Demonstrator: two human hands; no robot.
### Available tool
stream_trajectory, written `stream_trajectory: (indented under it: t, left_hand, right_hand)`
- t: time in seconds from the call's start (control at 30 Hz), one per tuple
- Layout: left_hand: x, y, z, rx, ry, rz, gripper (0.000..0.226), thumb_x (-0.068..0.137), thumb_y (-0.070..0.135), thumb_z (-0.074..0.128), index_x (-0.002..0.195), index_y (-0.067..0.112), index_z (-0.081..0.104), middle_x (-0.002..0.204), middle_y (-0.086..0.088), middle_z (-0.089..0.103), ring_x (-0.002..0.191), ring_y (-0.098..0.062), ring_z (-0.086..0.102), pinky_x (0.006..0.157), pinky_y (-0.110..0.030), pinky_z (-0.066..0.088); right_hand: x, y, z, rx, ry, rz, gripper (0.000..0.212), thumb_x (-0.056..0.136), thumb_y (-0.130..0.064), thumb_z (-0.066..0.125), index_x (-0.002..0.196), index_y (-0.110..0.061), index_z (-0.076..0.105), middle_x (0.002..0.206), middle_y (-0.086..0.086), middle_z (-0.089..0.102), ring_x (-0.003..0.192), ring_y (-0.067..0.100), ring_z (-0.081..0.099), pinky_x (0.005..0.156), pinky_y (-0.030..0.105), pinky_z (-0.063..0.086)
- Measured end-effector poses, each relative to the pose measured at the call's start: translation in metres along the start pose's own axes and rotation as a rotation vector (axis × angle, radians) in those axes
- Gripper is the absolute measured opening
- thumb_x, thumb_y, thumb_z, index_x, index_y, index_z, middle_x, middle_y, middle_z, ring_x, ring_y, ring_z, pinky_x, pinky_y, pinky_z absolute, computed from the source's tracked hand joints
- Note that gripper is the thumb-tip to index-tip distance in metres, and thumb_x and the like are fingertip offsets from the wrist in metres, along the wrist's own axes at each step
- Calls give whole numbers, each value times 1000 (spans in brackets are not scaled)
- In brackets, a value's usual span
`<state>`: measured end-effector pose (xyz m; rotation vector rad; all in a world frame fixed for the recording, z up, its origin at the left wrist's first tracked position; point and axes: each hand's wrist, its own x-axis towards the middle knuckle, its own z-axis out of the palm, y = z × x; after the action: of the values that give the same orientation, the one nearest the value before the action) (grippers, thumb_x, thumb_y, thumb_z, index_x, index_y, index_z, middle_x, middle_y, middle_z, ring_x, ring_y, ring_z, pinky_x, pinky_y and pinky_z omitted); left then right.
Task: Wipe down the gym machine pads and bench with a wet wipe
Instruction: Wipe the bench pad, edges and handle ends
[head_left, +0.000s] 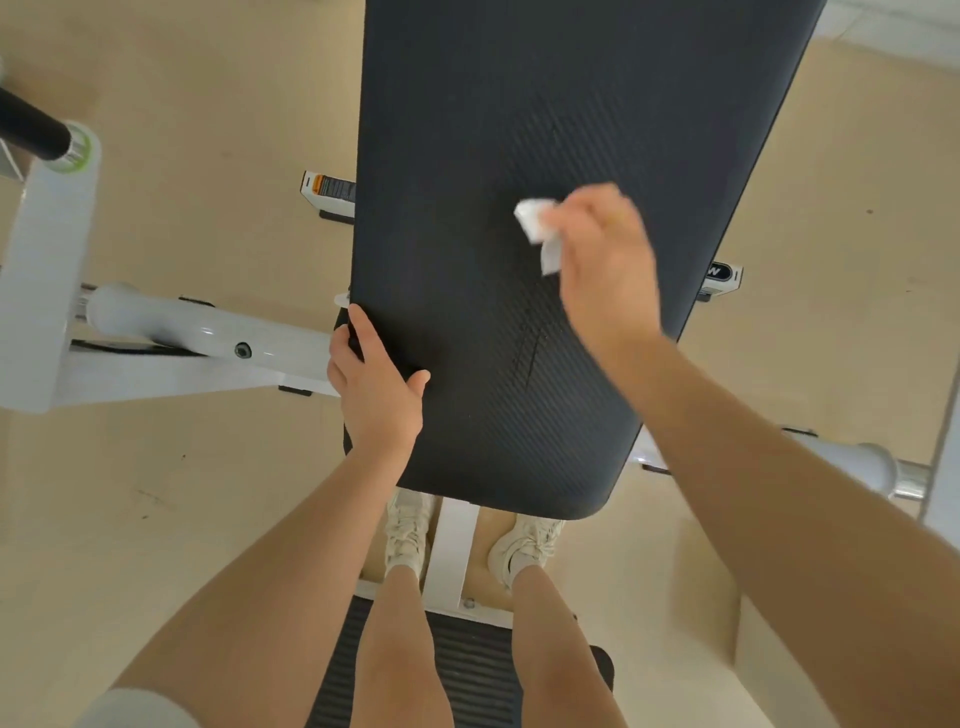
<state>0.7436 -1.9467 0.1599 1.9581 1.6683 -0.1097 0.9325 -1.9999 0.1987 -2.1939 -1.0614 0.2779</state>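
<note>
The right hand (597, 260) pinches a crumpled white wet wipe (540, 234) in its curled fingers, over the middle of the black ribbed bench pad (519, 130); blur hides whether the wipe touches it. The left hand (376, 387) grips the pad's left edge, thumb on top, fingers wrapped under, above the white frame (171, 332)

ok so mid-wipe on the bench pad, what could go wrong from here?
1. The wet wipe is bunched small in the right hand, so each pass likely covers a narrow strip; parts of the wide black pad could get missed.
2. The left hand holds the pad's left edge, so the patch under that grip may stay unwiped.
3. A loose tail of the wipe hangs free; it might slip out mid-stroke.
</note>
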Motion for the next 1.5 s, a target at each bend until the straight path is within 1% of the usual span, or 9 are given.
stream_trajectory:
  t: [0.1, 0.23, 0.37, 0.67, 0.83, 1.03, 1.27, 1.37, 1.5]
  left_hand:
    - [3, -2, -2, 20, -16, 30, 90, 86, 23, 63, 148, 11, -1, 150, -17, 12, 136, -34, 20, 106, -41, 32]
    - [5, -10, -4, 45, -50, 71, 93, 85, 26, 63, 147, 9, -3, 151, -18, 10, 137, -35, 17, 107, -42, 30]
    - [1, -11, -5, 67, -28, 133, 97, 82, 29, 67, 147, 5, 0, 153, -20, 4, 140, -37, 14, 112, -43, 24]
    - [-16, 7, 10, 71, 13, 195, 112, 72, 41, 74, 147, 5, -1, 155, -19, -2, 143, -35, 5, 115, -41, 11]
    - [-28, 17, 20, 70, -7, 156, 115, 71, 44, 74, 147, 6, -3, 155, -16, -4, 143, -34, 3, 115, -41, 9]
    - [-41, 19, 26, 112, -19, 139, 115, 70, 43, 75, 147, 7, -2, 155, -17, -4, 143, -35, 4, 115, -42, 12]
    - [-51, 35, 38, 107, -25, 121, 114, 71, 46, 73, 148, 10, -3, 156, -15, -4, 143, -33, 5, 115, -42, 13]
    - [-52, 37, 47, 80, -36, 47, 114, 70, 47, 73, 148, 10, -2, 155, -14, -1, 142, -33, 8, 114, -43, 16]
    - [-54, 39, 53, 77, -58, 24, 116, 70, 46, 74, 147, 9, -3, 155, -15, -1, 141, -34, 8, 113, -45, 18]
  right_hand:
    - [16, 8, 0, -122, 35, 33, 16, 86, -14, 49, 95, -5, 60, 91, 0, 51, 77, -2, 47, 68, 23, 39]
    - [-63, 21, 29, -284, -245, -169, 17, 72, -1, 64, 87, -10, 63, 84, 10, 56, 79, 26, 51, 58, 32, 49]
    - [-136, 20, 39, -312, -665, -80, 46, 82, 5, 58, 125, -9, 53, 127, 7, 51, 113, 25, 47, 91, 37, 50]
    - [7, 12, -26, -3, 58, 149, 20, 87, -11, 45, 91, -4, 63, 95, 13, 55, 90, 27, 49, 74, 34, 38]
    - [-31, 34, -1, -329, -175, -99, 35, 81, -1, 34, 98, -4, 65, 96, 15, 59, 88, 32, 54, 69, 30, 38]
    - [-134, 38, 18, -331, -662, -217, 43, 77, 2, 64, 118, -7, 57, 120, 8, 54, 103, 25, 52, 79, 32, 51]
    - [-30, 47, -34, -112, 18, -46, 18, 81, 3, 52, 92, -1, 66, 92, 21, 57, 86, 36, 54, 70, 37, 45]
    - [-3, 62, -41, -193, 68, -9, 26, 82, 5, 48, 102, -1, 64, 105, 20, 57, 95, 36, 52, 72, 33, 43]
    - [-48, 72, -18, -255, -96, -203, 21, 77, 1, 45, 84, -4, 64, 84, 15, 59, 76, 31, 55, 61, 29, 45]
